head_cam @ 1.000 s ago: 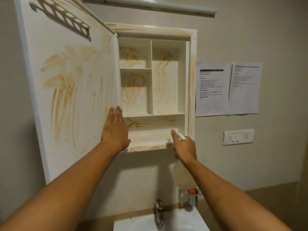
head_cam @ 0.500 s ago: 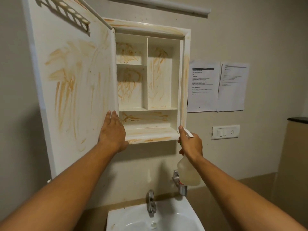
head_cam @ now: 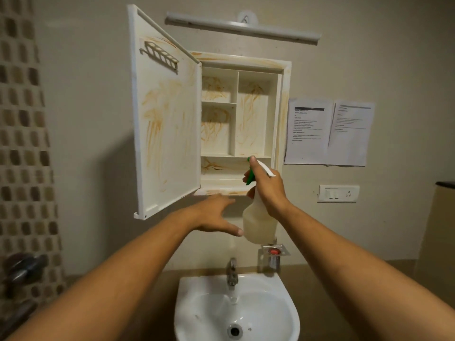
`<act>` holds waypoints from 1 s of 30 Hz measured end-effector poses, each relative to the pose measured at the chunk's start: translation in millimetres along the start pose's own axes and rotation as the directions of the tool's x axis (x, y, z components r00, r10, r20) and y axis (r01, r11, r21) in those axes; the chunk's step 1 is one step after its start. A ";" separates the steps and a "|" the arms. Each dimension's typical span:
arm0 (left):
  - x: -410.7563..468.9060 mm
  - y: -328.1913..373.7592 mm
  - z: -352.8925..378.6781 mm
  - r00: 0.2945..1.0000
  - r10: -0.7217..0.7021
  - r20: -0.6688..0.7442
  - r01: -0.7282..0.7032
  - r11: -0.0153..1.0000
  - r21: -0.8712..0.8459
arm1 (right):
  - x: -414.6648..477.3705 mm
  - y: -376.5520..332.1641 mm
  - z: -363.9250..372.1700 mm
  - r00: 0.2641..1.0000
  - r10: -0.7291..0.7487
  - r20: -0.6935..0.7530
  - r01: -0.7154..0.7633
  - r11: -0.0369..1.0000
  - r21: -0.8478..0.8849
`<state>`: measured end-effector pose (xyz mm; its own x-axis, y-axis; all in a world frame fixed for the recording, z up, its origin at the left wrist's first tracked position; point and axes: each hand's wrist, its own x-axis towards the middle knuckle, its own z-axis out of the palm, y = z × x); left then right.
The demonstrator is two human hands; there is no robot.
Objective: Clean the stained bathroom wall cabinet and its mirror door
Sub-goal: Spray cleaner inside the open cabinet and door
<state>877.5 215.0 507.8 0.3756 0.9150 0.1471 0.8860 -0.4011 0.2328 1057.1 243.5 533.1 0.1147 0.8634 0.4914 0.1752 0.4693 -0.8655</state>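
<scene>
Our right hand [head_cam: 268, 190] grips the spray bottle [head_cam: 258, 226]; our left hand [head_cam: 214, 215], fingers spread, hovers just under the cabinet [head_cam: 285, 114] edge.

Saw a white washbasin [head_cam: 189, 299] low in the middle, a chrome tap [head_cam: 232, 270] at its back rim. Noted a printed sheet [head_cam: 309, 131] just beside a second sheet [head_cam: 352, 134] on the beige wall [head_cam: 369, 57], a switch plate [head_cam: 337, 193] below them, a tube light [head_cam: 243, 27] high up, and mosaic tiles [head_cam: 22, 143] at left.
</scene>
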 end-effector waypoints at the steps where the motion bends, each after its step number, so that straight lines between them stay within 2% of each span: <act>1: -14.4 7.8 4.1 1.000 -0.004 0.016 0.005 0.998 -0.060 | -10.1 -6.9 3.3 1.000 -0.012 0.004 0.012 1.000 0.024; 3: -39.1 18.8 12.3 1.000 -0.013 0.012 0.015 0.979 -0.203 | -30.1 -18.7 11.6 1.000 -0.024 0.017 0.023 0.995 0.094; 6: -76.6 23.8 23.5 0.996 -0.049 -0.079 0.018 0.938 -0.346 | -63.0 -36.7 30.5 0.997 -0.031 0.072 0.017 0.981 0.193; 13: -172.9 -5.5 12.7 0.944 -0.217 -0.249 0.075 0.876 -0.477 | -133.7 -88.2 99.6 0.953 -0.050 0.298 -0.051 0.945 0.322; 17: -231.4 -40.4 0.5 0.905 -0.313 -0.289 0.158 0.876 -0.455 | -157.2 -108.8 141.3 0.883 -0.062 0.465 -0.034 0.980 0.194; 20: -280.9 -78.6 -6.9 0.839 -0.413 -0.353 0.274 0.883 -0.381 | -182.1 -121.4 185.3 0.782 -0.014 0.623 -0.014 0.999 0.040; 24: -357.3 -147.7 -17.8 0.748 -0.514 -0.419 0.429 0.857 -0.287 | -224.2 -137.9 264.5 0.646 0.041 0.762 0.093 0.987 -0.132; 27: -407.0 -200.3 -24.2 0.713 -0.538 -0.450 0.459 0.843 -0.281 | -252.9 -142.4 328.4 0.603 0.062 0.795 0.132 0.976 -0.175; 30: -457.1 -263.0 -31.3 0.694 -0.560 -0.453 0.500 0.827 -0.256 | -287.0 -146.9 399.6 0.595 0.042 0.803 0.103 0.986 -0.128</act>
<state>464.4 -99.1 409.5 -0.3587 0.8397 0.4077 0.8511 0.1148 0.5123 607.7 0.8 480.3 -0.7092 0.6824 0.1774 0.3100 0.5277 -0.7908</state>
